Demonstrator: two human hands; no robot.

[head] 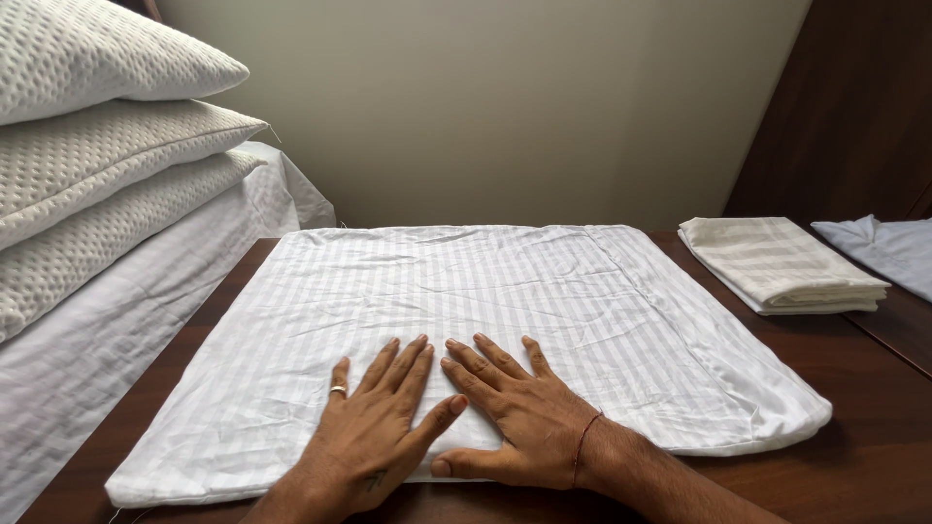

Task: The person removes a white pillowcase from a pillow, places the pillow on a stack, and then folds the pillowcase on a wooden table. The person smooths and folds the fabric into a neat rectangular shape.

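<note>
Left hand [374,427] and right hand [505,417] at 6 o'clock, spread flat, pressed on white striped pillowcase [466,330] lying mid-table [854,388]. Laid out, still wrinkled, unfolded. Folded cloth [777,264] at 2 o'clock; stacked pillows [107,146] at 10.

Stacked pillows [107,146] block left; folded cloth [782,264] right; dark tabletop [874,388] between is open.
</note>
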